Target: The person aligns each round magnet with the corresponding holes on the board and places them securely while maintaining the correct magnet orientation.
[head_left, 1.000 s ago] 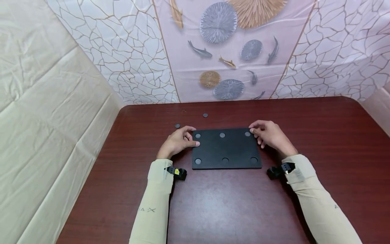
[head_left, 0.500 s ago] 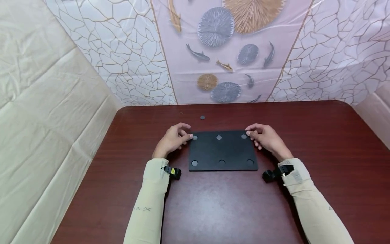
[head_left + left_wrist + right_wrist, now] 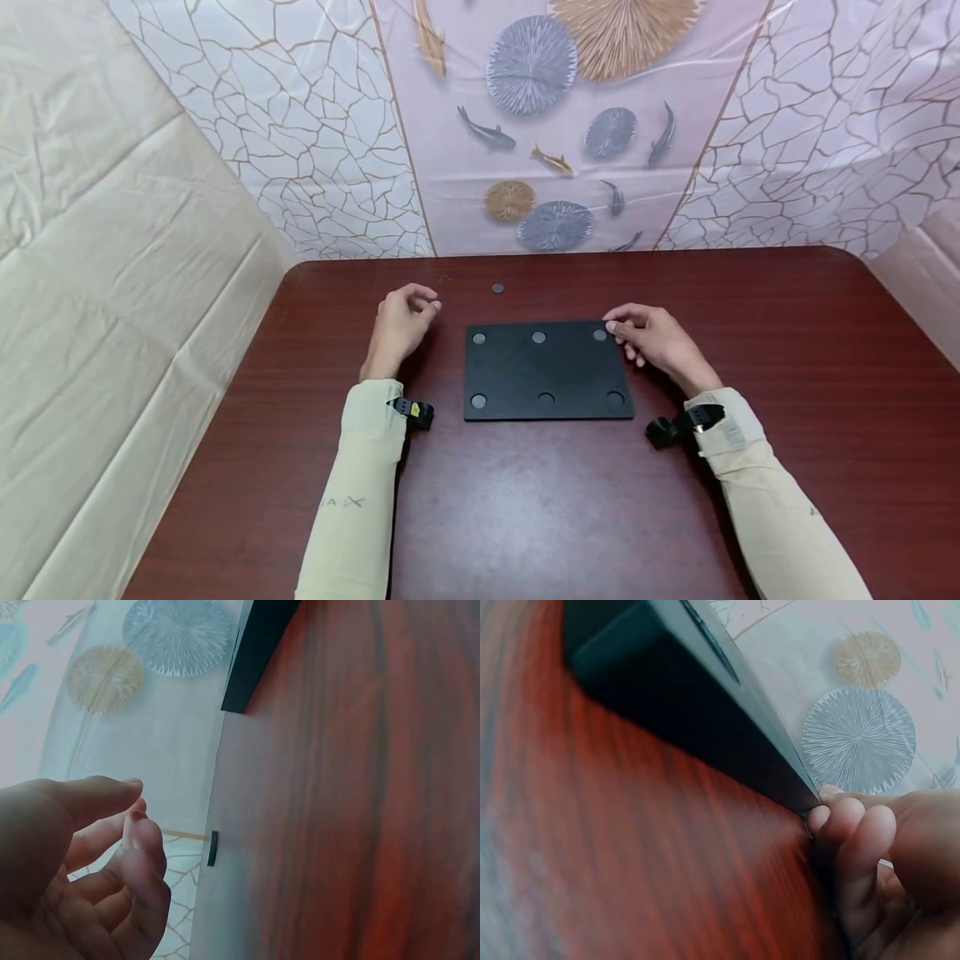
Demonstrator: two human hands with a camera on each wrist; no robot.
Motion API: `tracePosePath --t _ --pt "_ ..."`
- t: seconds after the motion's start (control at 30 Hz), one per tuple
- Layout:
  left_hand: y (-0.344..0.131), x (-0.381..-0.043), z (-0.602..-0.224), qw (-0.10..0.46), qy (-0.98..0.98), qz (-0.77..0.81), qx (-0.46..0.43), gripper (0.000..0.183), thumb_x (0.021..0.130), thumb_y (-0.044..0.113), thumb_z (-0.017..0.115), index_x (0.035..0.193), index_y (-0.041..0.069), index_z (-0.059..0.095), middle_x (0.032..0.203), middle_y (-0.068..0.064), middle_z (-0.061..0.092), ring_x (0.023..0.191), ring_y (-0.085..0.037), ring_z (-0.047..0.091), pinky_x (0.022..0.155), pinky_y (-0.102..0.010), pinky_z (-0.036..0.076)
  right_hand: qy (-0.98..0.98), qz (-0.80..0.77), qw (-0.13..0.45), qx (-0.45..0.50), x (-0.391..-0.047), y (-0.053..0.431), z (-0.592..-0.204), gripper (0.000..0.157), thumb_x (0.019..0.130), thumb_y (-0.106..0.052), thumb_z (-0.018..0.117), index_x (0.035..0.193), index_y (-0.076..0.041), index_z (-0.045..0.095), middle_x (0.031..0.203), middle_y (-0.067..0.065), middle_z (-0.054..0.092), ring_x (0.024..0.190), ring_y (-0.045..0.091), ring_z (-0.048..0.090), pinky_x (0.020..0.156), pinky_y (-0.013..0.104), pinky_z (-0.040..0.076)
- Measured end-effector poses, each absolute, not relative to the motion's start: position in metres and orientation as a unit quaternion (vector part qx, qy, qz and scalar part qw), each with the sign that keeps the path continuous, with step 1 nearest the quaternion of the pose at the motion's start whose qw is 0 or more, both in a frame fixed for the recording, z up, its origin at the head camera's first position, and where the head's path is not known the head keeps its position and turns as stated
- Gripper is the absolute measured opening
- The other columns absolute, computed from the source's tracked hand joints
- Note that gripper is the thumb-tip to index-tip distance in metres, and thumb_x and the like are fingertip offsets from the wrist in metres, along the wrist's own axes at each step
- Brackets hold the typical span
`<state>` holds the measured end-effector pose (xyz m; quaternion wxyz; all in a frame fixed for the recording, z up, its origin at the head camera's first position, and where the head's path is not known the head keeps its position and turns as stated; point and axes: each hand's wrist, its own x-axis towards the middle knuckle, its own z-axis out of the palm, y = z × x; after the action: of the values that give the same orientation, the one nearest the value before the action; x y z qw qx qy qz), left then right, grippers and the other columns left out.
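Note:
A black rectangular board with round recesses lies flat on the table. Grey discs fill its back row and the front-left recess; the front-middle and front-right ones look hollow. At the board's back right corner, my right hand pinches the edge between thumb and fingers. My left hand hovers left of the board, fingers loosely bent, nothing visible in them. Beyond those fingers, the left wrist view shows a small dark disc edge-on on the table; in the head view the hand seems to hide it.
Another loose disc lies behind the board. The dark red wooden table meets a patterned cloth at its back edge. A pale cloth hangs along the left side.
My left hand has let go of the board's left edge and moved left and back, away from it. My right hand stays at the back right corner.

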<state>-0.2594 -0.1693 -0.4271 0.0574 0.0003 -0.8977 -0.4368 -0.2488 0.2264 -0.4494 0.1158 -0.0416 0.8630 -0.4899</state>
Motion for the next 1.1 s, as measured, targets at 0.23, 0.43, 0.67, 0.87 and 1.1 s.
tracePosePath --t 0.23,0.43,0.67,0.87,1.1 --pt "-0.175 -0.267 -0.424 0.056 -0.899 -0.435 -0.014 0.022 0.104 0.019 0.07 0.121 0.007 0.072 0.103 -0.009 0.071 0.09 -0.026 0.065 0.082 -0.04 0.054 0.862 -0.491 0.12 -0.045 -0.25 0.223 -0.451 0.03 0.11 -0.022 0.06 0.132 -0.002 0.065 0.085 0.006 0.063 0.057 0.01 0.056 0.049 0.029 0.051" --pt "-0.169 -0.277 -0.422 0.04 -0.9 -0.434 -0.027 0.029 0.105 0.016 0.068 0.132 0.006 0.07 0.111 -0.009 0.072 0.09 -0.026 0.068 0.075 -0.036 0.056 0.86 -0.491 0.126 -0.05 -0.253 0.221 -0.451 0.031 0.11 -0.024 0.06 0.133 -0.003 0.064 0.087 0.007 0.063 0.058 0.011 0.056 0.05 0.029 0.051" --pt "-0.154 -0.292 -0.42 -0.017 -0.888 -0.457 -0.036 0.034 0.105 0.009 0.066 0.14 0.007 0.066 0.119 -0.01 0.071 0.097 -0.028 0.072 0.073 -0.035 0.061 0.867 -0.482 0.118 -0.043 -0.249 0.227 -0.451 0.03 0.11 -0.024 0.06 0.132 -0.004 0.065 0.085 0.007 0.062 0.057 0.011 0.055 0.049 0.03 0.051" --pt "-0.154 -0.3 -0.412 -0.036 -0.902 -0.429 -0.036 0.033 0.106 0.004 0.062 0.139 0.006 0.066 0.121 -0.011 0.072 0.102 -0.028 0.071 0.082 -0.04 0.061 0.863 -0.489 0.12 -0.052 -0.249 0.226 -0.45 0.032 0.11 -0.024 0.06 0.133 -0.002 0.064 0.086 0.008 0.062 0.057 0.011 0.055 0.049 0.03 0.051" --pt "-0.161 -0.306 -0.397 -0.062 -0.944 -0.321 -0.05 0.032 0.106 0.01 0.065 0.138 0.012 0.067 0.13 -0.006 0.07 0.117 -0.025 0.066 0.098 -0.044 0.054 0.866 -0.484 0.112 -0.054 -0.252 0.226 -0.451 0.029 0.11 -0.021 0.06 0.13 -0.001 0.065 0.083 0.005 0.062 0.055 0.01 0.054 0.047 0.029 0.05"
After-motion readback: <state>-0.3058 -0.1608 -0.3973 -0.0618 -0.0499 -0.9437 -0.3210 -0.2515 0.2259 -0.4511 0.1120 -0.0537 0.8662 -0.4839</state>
